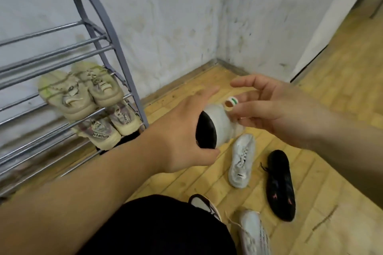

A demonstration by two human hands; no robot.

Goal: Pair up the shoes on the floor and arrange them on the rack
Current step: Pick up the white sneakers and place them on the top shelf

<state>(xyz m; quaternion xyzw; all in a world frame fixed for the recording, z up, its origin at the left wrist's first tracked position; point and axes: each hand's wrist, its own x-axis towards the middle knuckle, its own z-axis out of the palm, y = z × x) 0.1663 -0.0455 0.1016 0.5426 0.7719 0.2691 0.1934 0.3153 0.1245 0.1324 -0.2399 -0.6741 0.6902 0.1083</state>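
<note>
Two hands: both raised above the floor, meeting at one white shoe [222, 125].
Left hand [182, 136]: fingers and thumb wrapped round the shoe's heel end; its dark opening faces the camera.
Right hand [271, 107]: fingers loosely spread, tips at the shoe's green-marked tab [231, 102]; I cannot tell whether they pinch it.
Floor [331, 130]: a second white shoe [241, 161] lies below the hands, a black shoe [280, 184] near it but apart, and a pale shoe [253, 232] nearer the camera.
Rack [107, 33]: stands left, against the wall; a beige pair [80, 91] sits on one shelf and another pale pair [107, 128] on the shelf below.
</note>
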